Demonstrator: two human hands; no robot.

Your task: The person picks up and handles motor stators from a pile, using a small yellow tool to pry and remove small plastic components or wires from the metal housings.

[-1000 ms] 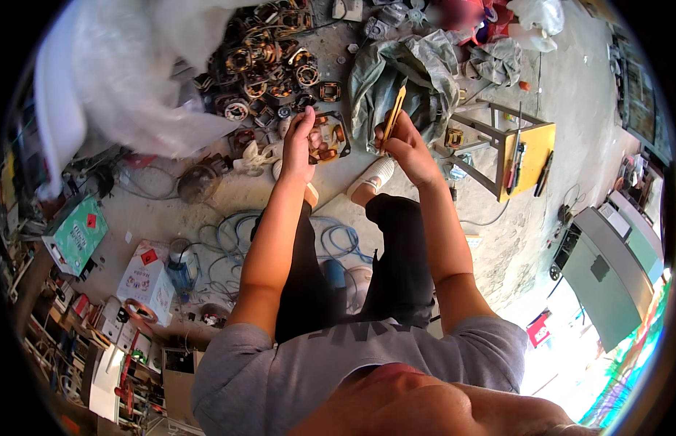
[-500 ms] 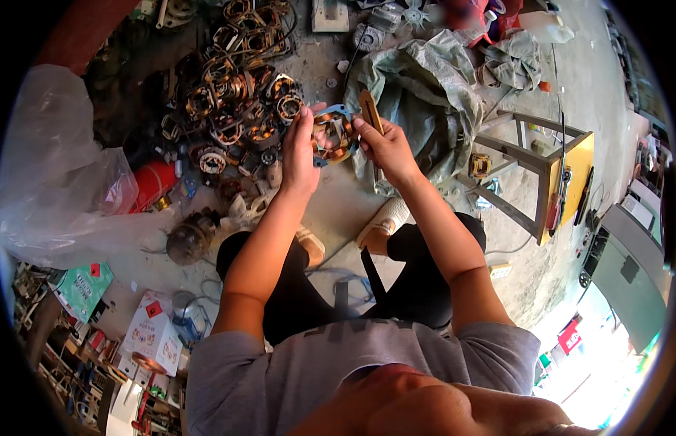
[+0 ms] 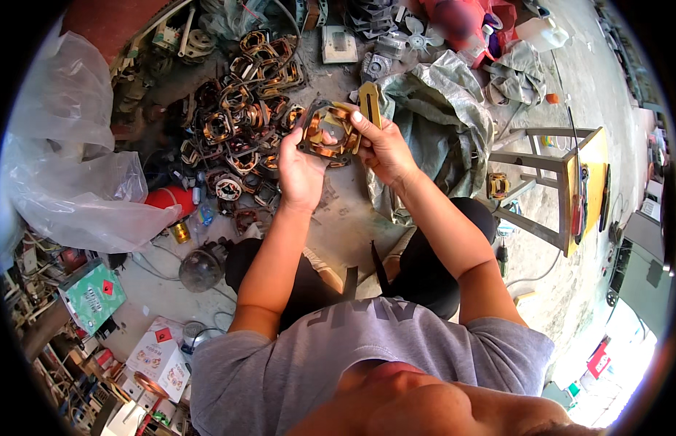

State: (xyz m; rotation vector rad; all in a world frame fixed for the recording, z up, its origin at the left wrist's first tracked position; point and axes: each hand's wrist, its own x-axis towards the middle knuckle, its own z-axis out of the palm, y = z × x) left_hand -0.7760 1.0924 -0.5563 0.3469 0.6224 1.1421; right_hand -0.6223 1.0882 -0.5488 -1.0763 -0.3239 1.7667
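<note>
In front of me my left hand (image 3: 301,173) is closed on the left side of a motor stator (image 3: 328,132), a squarish dark frame with copper windings round an open middle. My right hand (image 3: 386,151) meets it from the other side, thumb on the stator's right edge. The same hand grips a flat yellow tool (image 3: 370,100) with a dark slot, which points away from me; its exact kind does not show. Beyond my left hand lies a heap of similar stators (image 3: 240,112) with copper coils on the floor.
A grey-green woven sack (image 3: 447,109) lies right of my hands. Farther right stands a yellow-topped stool (image 3: 594,182), tools on it and a stator (image 3: 498,186) beside its legs. Clear plastic sheeting (image 3: 69,145), a round dark part (image 3: 201,270) and boxes (image 3: 160,357) are at left.
The stator has turned, its open face and windings now showing more fully. The yellow tool stands more upright in my right hand. The whole view has shifted slightly.
</note>
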